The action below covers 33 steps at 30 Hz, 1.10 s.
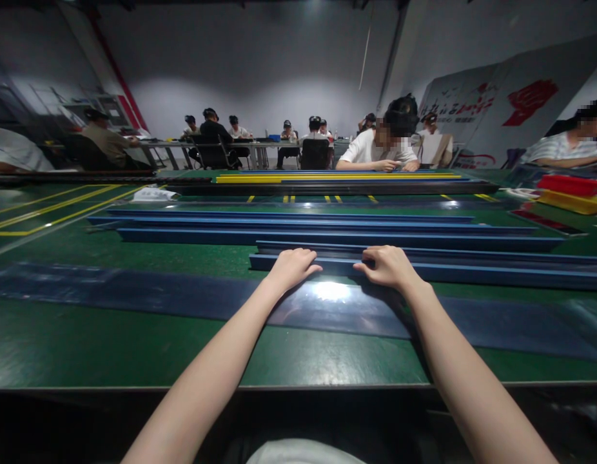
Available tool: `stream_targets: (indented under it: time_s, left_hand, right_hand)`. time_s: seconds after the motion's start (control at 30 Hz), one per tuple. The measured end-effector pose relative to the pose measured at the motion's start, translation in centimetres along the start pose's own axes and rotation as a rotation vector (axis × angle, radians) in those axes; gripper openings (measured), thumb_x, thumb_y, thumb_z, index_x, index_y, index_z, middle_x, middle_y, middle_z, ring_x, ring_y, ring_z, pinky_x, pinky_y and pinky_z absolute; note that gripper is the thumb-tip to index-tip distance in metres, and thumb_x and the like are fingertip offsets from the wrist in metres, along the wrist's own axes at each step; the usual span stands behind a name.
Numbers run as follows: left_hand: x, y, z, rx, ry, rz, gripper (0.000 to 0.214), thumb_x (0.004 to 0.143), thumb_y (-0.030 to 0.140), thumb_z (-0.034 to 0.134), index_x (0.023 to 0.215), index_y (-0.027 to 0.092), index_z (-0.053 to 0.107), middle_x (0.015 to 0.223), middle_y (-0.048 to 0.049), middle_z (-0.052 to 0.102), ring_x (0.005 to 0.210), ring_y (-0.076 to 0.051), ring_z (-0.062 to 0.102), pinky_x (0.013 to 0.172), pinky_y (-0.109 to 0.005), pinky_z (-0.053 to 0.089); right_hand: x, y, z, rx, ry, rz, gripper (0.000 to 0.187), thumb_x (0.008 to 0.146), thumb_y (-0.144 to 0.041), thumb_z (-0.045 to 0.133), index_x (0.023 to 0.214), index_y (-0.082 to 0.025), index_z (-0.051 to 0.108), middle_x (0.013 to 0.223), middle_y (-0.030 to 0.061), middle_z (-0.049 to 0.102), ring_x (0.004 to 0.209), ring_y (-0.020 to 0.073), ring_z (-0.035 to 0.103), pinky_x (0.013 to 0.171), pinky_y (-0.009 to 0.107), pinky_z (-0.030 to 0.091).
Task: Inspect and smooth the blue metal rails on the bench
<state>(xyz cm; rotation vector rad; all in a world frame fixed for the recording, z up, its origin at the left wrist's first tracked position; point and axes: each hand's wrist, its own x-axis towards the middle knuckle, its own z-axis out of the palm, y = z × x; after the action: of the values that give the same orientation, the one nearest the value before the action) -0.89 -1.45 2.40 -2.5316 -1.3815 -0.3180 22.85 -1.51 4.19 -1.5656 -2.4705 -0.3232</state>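
A long blue channel strip [472, 271] with raised edges lies across the table in front of me. Near its left end, my left hand [293, 267] is closed over the near wall, fingers behind it and thumb in front. My right hand [387, 266] grips the same wall farther right, with its fingers curled over the edge. The fingertips of both hands are partly hidden inside the channel. Beneath my wrists a flat, shiny, see-through plastic strip [182, 293] lies on the green table, reflecting a bright light.
More blue channels [279, 236] lie parallel behind mine. Farther back are yellow strips [337, 177] and a black one [337, 188]. Red [573, 185] and yellow [572, 201] trays stand at the right. Across the green table [134, 345] a person [383, 145] leans in; others sit beyond.
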Motion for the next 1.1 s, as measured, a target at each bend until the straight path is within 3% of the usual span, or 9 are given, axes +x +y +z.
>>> stream_targets:
  time_s: [0.57,1.1]
  left_hand:
    - [0.11,-0.23,0.79,-0.065,0.053,0.037,0.028,0.085,0.042,0.049,0.095,0.018,0.059,0.098,-0.0048,0.065,0.095,-0.018,0.058,0.077,-0.026,0.044]
    - [-0.01,-0.11,0.49,-0.026,0.044,0.021,0.031,0.086,0.046,0.046,0.093,0.018,0.059,0.099,-0.0063,0.064,0.094,-0.018,0.057,0.075,-0.027,0.041]
  right_hand:
    - [-0.11,0.07,0.32,0.023,0.007,-0.023,0.035,0.081,-0.045,0.041,0.073,-0.018,0.06,0.077,0.0062,0.065,0.07,0.0176,0.056,0.056,0.026,0.025]
    - [-0.12,-0.05,-0.01,0.028,-0.031,-0.01,0.036,0.081,-0.045,0.04,0.075,-0.018,0.062,0.079,0.0061,0.066,0.074,0.0184,0.058,0.056,0.026,0.026]
